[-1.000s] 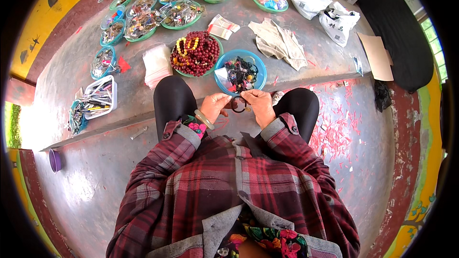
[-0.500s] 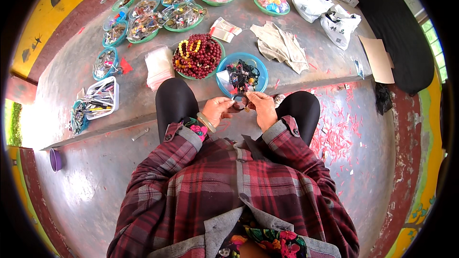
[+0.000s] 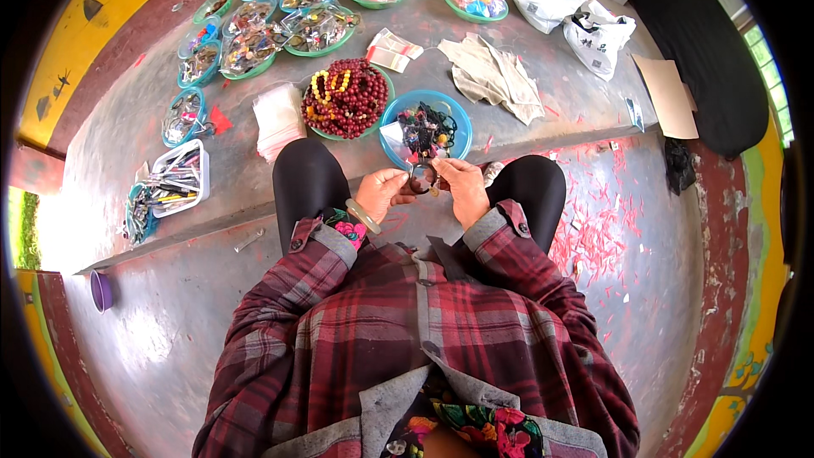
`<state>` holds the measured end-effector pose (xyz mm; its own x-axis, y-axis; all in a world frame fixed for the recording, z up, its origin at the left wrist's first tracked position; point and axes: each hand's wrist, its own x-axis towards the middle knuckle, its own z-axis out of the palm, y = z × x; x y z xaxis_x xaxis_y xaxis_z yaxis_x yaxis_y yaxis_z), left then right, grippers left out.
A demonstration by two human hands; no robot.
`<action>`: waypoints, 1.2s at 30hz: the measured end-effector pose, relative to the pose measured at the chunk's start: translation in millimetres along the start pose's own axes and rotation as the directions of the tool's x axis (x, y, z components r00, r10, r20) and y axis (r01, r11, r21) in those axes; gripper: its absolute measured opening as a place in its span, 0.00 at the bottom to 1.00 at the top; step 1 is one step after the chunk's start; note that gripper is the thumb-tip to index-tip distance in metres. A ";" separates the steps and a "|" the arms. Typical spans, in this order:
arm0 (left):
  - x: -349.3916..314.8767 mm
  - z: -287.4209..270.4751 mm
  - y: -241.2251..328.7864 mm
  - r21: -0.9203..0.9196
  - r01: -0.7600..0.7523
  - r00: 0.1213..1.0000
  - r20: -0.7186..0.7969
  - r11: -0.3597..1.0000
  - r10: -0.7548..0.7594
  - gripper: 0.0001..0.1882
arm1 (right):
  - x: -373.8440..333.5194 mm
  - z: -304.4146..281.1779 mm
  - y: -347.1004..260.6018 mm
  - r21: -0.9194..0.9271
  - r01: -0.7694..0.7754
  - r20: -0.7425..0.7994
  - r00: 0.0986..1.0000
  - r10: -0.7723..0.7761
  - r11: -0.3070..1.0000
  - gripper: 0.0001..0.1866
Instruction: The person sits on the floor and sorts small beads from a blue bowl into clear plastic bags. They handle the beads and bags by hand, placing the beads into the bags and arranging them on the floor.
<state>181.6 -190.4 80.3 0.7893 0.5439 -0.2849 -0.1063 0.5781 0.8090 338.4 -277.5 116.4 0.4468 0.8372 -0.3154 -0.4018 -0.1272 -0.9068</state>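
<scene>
Between my knees, my left hand [image 3: 381, 192] and my right hand [image 3: 464, 191] pinch opposite sides of a small dark bracelet-like loop [image 3: 422, 179]. Its fine details are too small to make out. A pale bangle circles my left wrist. Just beyond my fingers stands a blue basin [image 3: 462, 137] with tangled black cords and small coloured pieces inside. To its left, a green basin [image 3: 383, 123] is heaped with dark red bead strings [image 3: 350, 102] and some yellow beads.
Several basins of small trinkets [image 3: 316, 30] stand at the back left of the raised ledge. A pen tray [image 3: 203, 174] is at the left; white bags [image 3: 598, 38] and a beige cloth [image 3: 492, 76] lie right. Red scraps [image 3: 606, 229] litter the floor.
The dark loop has turned in my fingers and now shows rounder, more face-on. Both hands keep their pinch on it. The whole view has shifted slightly.
</scene>
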 end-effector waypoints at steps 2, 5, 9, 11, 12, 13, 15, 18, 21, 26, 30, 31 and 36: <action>-0.6 1.7 1.6 0.025 -0.003 1.000 -0.020 1.000 0.004 0.12 | 0.4 -0.4 1.1 -0.010 -0.014 0.007 1.000 0.014 1.000 0.10; -0.1 0.6 2.5 0.053 -0.007 0.998 -0.054 0.999 0.010 0.10 | 1.6 0.3 5.3 -0.016 -0.046 0.011 0.999 0.046 0.999 0.09; -1.2 2.3 2.6 -0.037 -0.030 0.996 -0.084 0.999 0.027 0.09 | -0.3 1.6 2.8 -0.002 -0.071 0.030 0.997 0.071 0.997 0.09; -1.5 4.5 6.0 -0.105 -0.016 0.996 -0.088 0.994 0.006 0.08 | 0.4 0.3 3.4 0.022 -0.062 0.049 0.997 0.061 0.998 0.09; -2.1 4.9 6.1 -0.111 -0.013 0.997 -0.077 0.994 0.004 0.08 | -0.5 0.9 2.6 0.019 -0.066 0.036 0.997 0.065 0.998 0.10; -2.7 5.2 6.6 -0.115 -0.011 0.998 -0.067 0.993 0.004 0.08 | -2.2 3.3 -0.5 0.016 -0.069 0.025 0.997 0.069 0.997 0.10; -3.3 5.1 6.6 -0.112 -0.009 0.998 -0.061 0.994 0.002 0.08 | -2.3 3.6 -0.5 0.007 -0.068 0.021 0.997 0.068 0.998 0.11; -1.8 4.6 5.5 -0.101 -0.007 0.998 -0.063 0.995 0.000 0.08 | 1.6 -2.1 5.6 -0.012 -0.057 0.035 0.998 0.057 0.998 0.12; -0.7 1.4 3.3 -0.097 -0.006 0.998 -0.067 0.995 -0.001 0.08 | 2.3 -2.2 7.1 -0.034 -0.054 0.027 0.998 0.055 0.998 0.11; -2.1 2.6 3.2 0.061 0.014 0.993 -0.115 0.998 -0.007 0.08 | 0.2 0.5 5.1 0.030 -0.051 0.009 0.999 0.051 0.998 0.09; -0.5 0.8 1.2 0.106 0.023 0.992 -0.124 0.994 -0.009 0.08 | 3.6 -2.9 10.5 -0.072 -0.031 0.017 0.999 0.033 0.997 0.09; -0.1 0.9 0.9 0.101 0.018 0.992 -0.129 0.995 -0.005 0.08 | 2.8 -2.0 9.1 -0.080 -0.020 0.014 1.000 0.021 0.997 0.09; -4.7 7.9 10.8 0.055 0.104 0.990 -0.104 0.993 -0.098 0.08 | 4.4 -2.2 10.1 0.020 0.021 -0.044 0.999 -0.020 1.000 0.09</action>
<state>181.6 -191.5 94.4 0.7285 0.5450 -0.4151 0.0100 0.5973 0.8019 338.0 -276.3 105.2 0.4893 0.8157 -0.3086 -0.4081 -0.0986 -0.9076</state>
